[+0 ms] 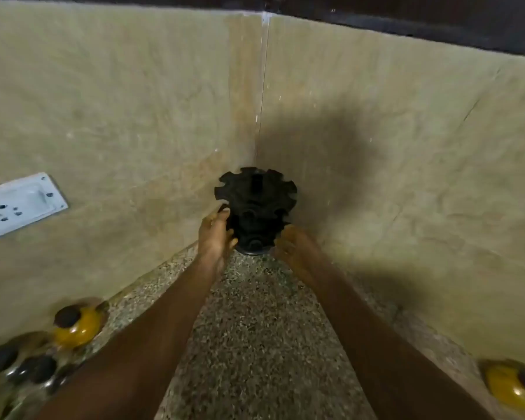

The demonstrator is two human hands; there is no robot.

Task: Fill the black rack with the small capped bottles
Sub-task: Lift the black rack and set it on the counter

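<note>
The black rack (255,195) stands upright in the far corner of a speckled stone counter (255,328). It has notched round tiers on a centre post, and every notch I can see holds nothing. My left hand (215,237) wraps the rack's left side, thumb on the edge of the top tier. My right hand (291,247) touches the rack's lower right side near its base. Several small bottles with black caps (28,362) lie blurred at the bottom left, one with yellow contents (78,324). Another yellow bottle (512,386) lies at the bottom right.
Beige tiled walls (119,116) meet in the corner right behind the rack. A white socket plate (15,204) is on the left wall. The counter narrows toward the corner between my forearms.
</note>
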